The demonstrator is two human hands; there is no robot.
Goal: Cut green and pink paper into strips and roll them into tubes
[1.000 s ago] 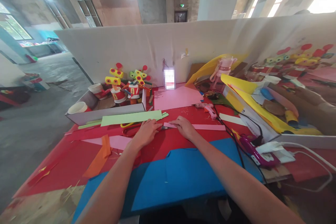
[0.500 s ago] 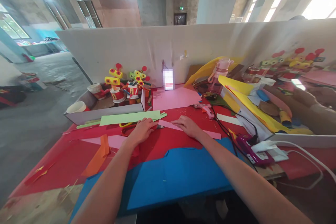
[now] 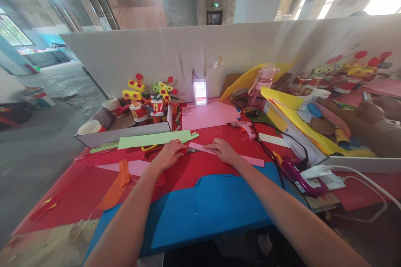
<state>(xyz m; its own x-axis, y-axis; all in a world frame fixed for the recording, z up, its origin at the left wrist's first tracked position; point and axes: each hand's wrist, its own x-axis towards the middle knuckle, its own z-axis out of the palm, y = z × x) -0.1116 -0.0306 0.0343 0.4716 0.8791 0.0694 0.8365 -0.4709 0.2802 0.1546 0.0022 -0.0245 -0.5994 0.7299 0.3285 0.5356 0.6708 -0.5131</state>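
Note:
A narrow pink paper strip lies slantwise across the red paper in front of me. My right hand has its fingers pressed together on the strip, left of its middle. At the strip's left end is my left hand, fingers curled and closed at the paper's edge; its exact grip is partly hidden. Scissors with a yellow handle lie partly under my left hand. Just behind them is a wide light green paper strip.
A box with paper-cup robot figures stands back left. To the right are a pink glue gun, black cables, a purple power strip and a box with yellow sheets. Blue paper covers the front edge. Another person's hand is far right.
Both of my hands stay nearly in place on the pink strip. The view has shifted slightly. At far right, the other person's hand has moved.

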